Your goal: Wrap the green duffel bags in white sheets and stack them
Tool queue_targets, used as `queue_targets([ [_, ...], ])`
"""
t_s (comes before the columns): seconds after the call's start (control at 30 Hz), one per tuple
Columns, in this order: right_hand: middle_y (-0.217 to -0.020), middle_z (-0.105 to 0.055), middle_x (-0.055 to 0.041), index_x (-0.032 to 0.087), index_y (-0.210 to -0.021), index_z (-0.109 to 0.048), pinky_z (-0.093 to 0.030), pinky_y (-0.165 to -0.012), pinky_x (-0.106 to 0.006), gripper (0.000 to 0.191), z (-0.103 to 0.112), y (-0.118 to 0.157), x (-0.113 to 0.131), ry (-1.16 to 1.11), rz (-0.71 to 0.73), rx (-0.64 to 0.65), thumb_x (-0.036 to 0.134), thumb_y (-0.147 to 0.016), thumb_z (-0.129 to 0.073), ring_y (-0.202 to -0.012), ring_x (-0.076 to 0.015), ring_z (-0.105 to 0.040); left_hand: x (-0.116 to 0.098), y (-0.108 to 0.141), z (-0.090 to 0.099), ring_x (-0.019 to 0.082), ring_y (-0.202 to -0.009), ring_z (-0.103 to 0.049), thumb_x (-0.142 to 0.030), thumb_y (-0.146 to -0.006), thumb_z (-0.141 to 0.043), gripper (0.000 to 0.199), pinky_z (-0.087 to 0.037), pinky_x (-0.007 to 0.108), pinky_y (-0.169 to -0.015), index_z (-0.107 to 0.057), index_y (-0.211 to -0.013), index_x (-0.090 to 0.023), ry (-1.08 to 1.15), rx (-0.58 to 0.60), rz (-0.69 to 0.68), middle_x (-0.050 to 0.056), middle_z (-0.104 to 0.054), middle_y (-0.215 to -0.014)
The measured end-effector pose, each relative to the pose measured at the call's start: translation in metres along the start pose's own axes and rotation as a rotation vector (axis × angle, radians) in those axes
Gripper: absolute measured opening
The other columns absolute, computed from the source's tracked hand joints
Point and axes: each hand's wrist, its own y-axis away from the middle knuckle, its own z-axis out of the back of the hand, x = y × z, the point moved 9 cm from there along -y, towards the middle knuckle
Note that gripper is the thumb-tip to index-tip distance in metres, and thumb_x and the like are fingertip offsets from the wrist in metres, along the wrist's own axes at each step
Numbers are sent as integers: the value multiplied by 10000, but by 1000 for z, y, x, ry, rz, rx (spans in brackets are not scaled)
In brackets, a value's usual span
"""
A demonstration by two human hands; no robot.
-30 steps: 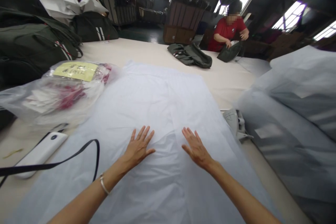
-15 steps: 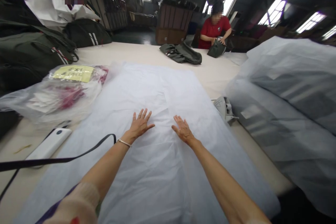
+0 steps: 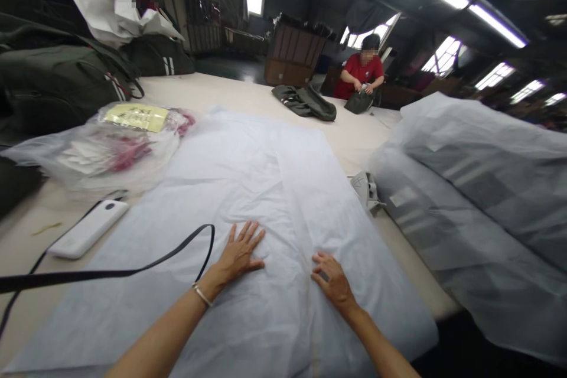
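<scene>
A large, thin white plastic bag or sheet [image 3: 239, 153], creased along its middle, lies spread over the table before me. My left hand [image 3: 239, 253] rests flat on it, fingers spread, with a pale bracelet at the wrist. To the right, beside a lengthwise edge or seam in the sheet, my right hand [image 3: 335, 280] touches the surface. Its fingers are slightly bent, with a gap between thumb and fingers, and nothing shows in it. A black strap [image 3: 146, 269] loops across the sheet to near my left wrist.
Left are a white power-bank-like device [image 3: 91, 229], a clear bag of tags [image 3: 110, 147] and dark green bags [image 3: 57, 82]. A grey plastic tool [image 3: 365, 189] and wrapped stacks [image 3: 465, 189] stand right. Across the table [image 3: 212, 87], a person in red [image 3: 364, 71] handles a green bag.
Both hands have moved back toward me over the sheet, the right one also farther from the left. My right fingers have bent more. The view has tilted and shifted.
</scene>
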Motion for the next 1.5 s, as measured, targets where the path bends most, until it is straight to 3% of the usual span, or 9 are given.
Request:
queue_targets([
  [0.17,-1235,-689,-116,224,-714,-630,-416,-1079,-509,243,33,-27,-2,-373,-378,41,462,-741,-672,-1189,-318,-612,-4,11,6,401,-1473,-153,-636,-802,-618,877,-98,718,-1120,-292,-1520,-251,1,37,0,161,-203,-1600],
  [0.27,-1287,-662,-111,221,-723,-625,-403,-1086,-485,264,41,-31,16,-482,-419,101,479,-729,-683,-1219,-314,-592,-6,28,-1,405,-1476,-132,-603,-773,-656,916,-72,724,-1119,-273,-1526,-250,22,48,4,167,-173,-1605],
  [0.57,-1125,-733,-63,255,-806,-725,-445,-1042,-492,90,-17,-22,58,57,-41,213,302,-818,-649,-1166,-284,-622,-5,37,2,389,-1476,-151,-554,-737,-707,927,-77,699,-1139,-301,-1517,-263,44,67,48,150,-199,-1601],
  [0.67,-1350,-621,-82,246,-1078,-706,-399,-1101,-520,240,-25,-4,55,243,81,121,340,-898,-578,-1318,-293,-509,-7,38,8,375,-1476,-164,-539,-754,-698,886,-86,690,-1145,-323,-1508,-265,52,49,59,143,-213,-1598],
  [0.77,-1527,-419,-76,257,-1465,-401,-347,-1140,-565,561,-43,19,54,366,213,101,439,-945,-509,-1419,-303,-374,-7,40,10,365,-1479,-159,-513,-745,-715,893,-79,682,-1149,-327,-1506,-252,53,62,76,142,-204,-1599],
  [0.93,-1552,-356,-49,278,-1543,-146,-376,-1130,-547,688,-64,40,54,438,288,81,493,-966,-452,-1425,-292,-361,-12,38,14,384,-1467,-193,-509,-707,-762,939,-130,685,-1146,-343,-1500,-230,26,30,75,163,-223,-1590],
  [1.07,-1565,-326,-64,243,-1544,-141,-359,-1145,-555,733,-74,43,70,423,368,86,517,-950,-473,-1440,-300,-329,-39,32,27,337,-1483,-164,-425,-788,-736,894,-169,643,-1165,-256,-1527,-275,-7,-155,-32,125,-170,-1613],
  [1.17,-1561,-340,-65,245,-1535,-190,-356,-1154,-545,713,-79,42,79,345,369,133,508,-944,-491,-1441,-291,-330,-72,31,21,297,-1483,-188,-323,-845,-687,798,-231,593,-1167,-258,-1518,-311,-17,-134,-171,89,-204,-1614],
  [1.5,-1385,-592,-86,226,-1324,-575,-409,-1140,-464,424,5,34,37,-260,-161,-29,418,-972,-440,-1315,-233,-522,-94,47,-23,301,-1475,-219,-246,-896,-587,623,-171,549,-1191,-364,-1478,-256,35,42,-267,108,-266,-1596],
])
